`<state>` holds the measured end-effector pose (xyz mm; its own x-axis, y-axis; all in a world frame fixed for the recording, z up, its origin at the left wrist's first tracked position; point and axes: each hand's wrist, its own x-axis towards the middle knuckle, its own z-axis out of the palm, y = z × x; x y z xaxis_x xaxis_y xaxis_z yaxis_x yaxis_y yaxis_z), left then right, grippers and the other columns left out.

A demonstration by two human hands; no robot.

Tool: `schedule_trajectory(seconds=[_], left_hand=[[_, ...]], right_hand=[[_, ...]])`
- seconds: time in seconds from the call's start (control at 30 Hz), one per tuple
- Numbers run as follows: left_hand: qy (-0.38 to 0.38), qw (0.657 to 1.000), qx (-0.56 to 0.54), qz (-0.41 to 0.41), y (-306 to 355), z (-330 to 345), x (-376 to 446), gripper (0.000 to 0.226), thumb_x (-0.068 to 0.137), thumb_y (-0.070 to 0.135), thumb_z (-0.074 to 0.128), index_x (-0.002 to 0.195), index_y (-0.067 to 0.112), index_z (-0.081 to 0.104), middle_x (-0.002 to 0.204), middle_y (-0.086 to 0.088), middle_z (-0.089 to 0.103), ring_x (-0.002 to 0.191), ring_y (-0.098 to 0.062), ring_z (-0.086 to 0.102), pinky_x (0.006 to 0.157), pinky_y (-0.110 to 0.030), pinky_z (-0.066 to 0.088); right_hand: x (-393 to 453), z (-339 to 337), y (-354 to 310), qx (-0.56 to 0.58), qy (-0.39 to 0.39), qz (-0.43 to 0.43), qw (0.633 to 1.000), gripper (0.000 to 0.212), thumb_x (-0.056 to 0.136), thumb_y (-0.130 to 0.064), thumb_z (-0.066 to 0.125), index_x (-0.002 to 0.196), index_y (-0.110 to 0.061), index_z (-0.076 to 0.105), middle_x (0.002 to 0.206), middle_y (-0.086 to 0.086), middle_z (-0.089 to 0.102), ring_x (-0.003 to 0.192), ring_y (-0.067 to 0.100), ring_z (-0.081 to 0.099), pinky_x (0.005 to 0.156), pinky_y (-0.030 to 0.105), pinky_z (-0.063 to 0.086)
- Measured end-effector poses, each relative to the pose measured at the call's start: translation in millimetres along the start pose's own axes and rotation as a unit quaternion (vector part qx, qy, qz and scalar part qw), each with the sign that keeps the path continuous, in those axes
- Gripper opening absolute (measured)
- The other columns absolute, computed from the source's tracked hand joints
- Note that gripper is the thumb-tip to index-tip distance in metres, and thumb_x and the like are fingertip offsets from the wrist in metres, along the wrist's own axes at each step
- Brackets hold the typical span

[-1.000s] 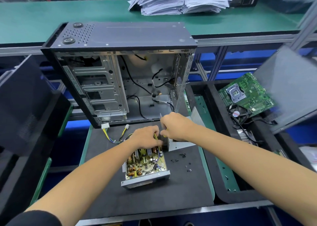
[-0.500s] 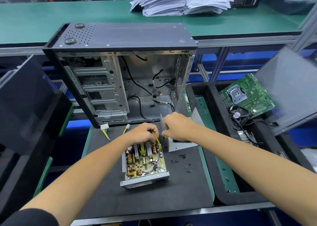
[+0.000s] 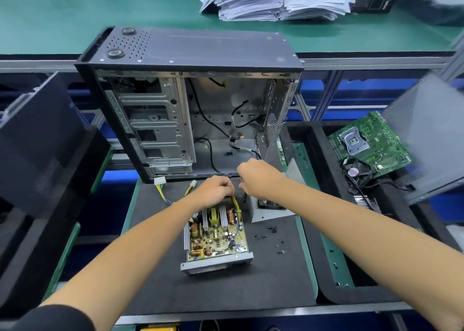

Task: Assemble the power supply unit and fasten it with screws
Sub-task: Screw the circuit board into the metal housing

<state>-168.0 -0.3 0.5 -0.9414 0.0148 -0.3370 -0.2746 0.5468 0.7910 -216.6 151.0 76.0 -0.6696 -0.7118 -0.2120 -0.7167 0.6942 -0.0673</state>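
Behind hands [image 3: 238, 187], open computer case [image 3: 195, 104].

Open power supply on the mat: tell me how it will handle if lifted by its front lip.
The power supply probably lifts stiffly, given its metal tray. It is likely heavy for its size, with coils and heatsinks packed on the board. The exposed parts look fragile, and the yellow wires would trail floppily, perhaps snagging.

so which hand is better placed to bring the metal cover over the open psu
Right. The right hand is already at the metal cover, which lies right of the open psu. The left hand is busy on the yellow wires.
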Motion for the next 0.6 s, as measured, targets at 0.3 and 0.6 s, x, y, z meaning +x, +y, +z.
schedule_trajectory(seconds=[0.3, 0.6], left_hand=[[0.015, 1.0, 0.0, 0.001, 1.6, -0.8, -3.8, 0.012, 0.087, 0.015, 0.058, 0.083, 0.01, 0.068, 0.093, -0.001, 0.07, 0.094, -0.021, 0.062, 0.079, -0.029, 0.045], [0.02, 1.0, -0.015, -0.001, 3.7, -0.7, -4.2, 0.014, 0.09, 0.012, 0.058, 0.078, 0.016, 0.065, 0.096, -0.003, 0.069, 0.094, -0.021, 0.061, 0.083, -0.032, 0.045]], right_hand=[[9.9, -5.7, -13.9, -0.031, -0.044, -0.006, 0.999, 0.022, 0.091, -0.015, 0.06, 0.08, -0.01, 0.042, 0.077, 0.006, 0.044, 0.071, 0.025, 0.048, 0.06, 0.032, 0.038], [5.8, -16.9, -12.5, -0.005, -0.033, 0.003, 0.999, 0.019, 0.09, -0.015, 0.06, 0.079, -0.009, 0.045, 0.083, 0.012, 0.051, 0.077, 0.03, 0.053, 0.067, 0.035, 0.048]])
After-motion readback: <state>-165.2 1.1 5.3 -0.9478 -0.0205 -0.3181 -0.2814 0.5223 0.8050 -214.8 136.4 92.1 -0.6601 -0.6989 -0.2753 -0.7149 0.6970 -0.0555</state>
